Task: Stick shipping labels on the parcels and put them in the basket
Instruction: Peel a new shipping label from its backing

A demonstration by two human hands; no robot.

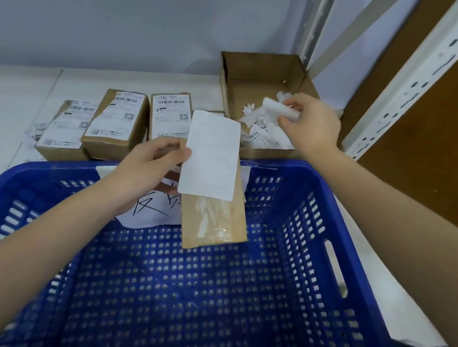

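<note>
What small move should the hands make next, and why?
Probably the right hand should let go of the crumpled backing paper, since it already hovers over the open scrap box. The left hand holds the parcel with a white label over the blue basket, so the label could then be pressed down.

White table — parcels, basket.

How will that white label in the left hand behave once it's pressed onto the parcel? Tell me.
The label is probably thin and floppy: it stands off the parcel, pinched at one edge by the left hand. It likely weighs almost nothing. Its sticky side may grab early, so it could wrinkle.
</note>
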